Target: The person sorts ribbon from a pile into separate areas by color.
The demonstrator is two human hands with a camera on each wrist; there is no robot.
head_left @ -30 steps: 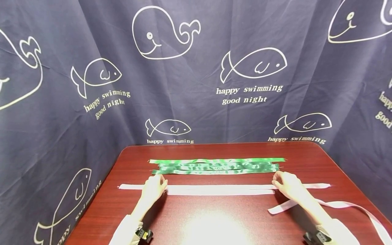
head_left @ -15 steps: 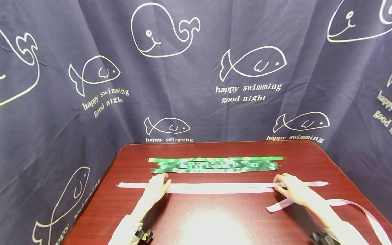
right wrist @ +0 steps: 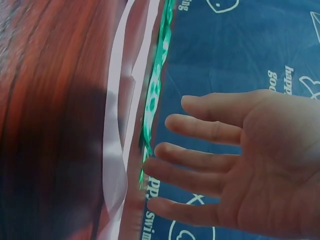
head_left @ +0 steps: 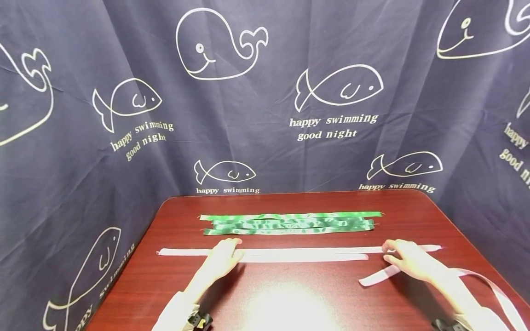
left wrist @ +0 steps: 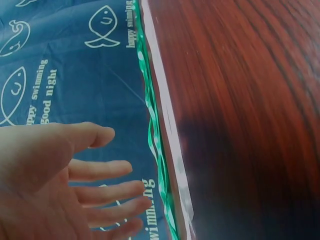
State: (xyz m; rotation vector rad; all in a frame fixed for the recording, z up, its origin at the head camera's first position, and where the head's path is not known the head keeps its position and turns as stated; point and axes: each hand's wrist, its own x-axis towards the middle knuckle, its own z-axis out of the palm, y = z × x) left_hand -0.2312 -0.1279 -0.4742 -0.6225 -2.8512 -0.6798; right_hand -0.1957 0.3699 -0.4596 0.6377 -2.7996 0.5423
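Note:
Two pale pink ribbons lie side by side across the table, a longer one (head_left: 186, 252) behind a shorter one (head_left: 302, 259). My left hand (head_left: 223, 258) is over their left part, with fingers apart and nothing held in the left wrist view. Over the longer ribbon's right part is my right hand (head_left: 410, 259); its fingers (right wrist: 200, 162) are extended, holding nothing. Both hands partly hide the ribbons in the head view. A third pink ribbon (head_left: 378, 276) runs loose under the right forearm.
Behind the pink ribbons lie several green ribbons (head_left: 290, 224), roughly parallel and partly overlapping. The loose pink ribbon trails over the table's right side. Dark blue curtains (head_left: 269, 138) with fish and whale drawings surround the reddish-brown table (head_left: 174, 294).
Both hands have shifted to the right in the head view, and their fingers have spread from a tighter curl near the ribbons. The ribbons stay nearly as they were.

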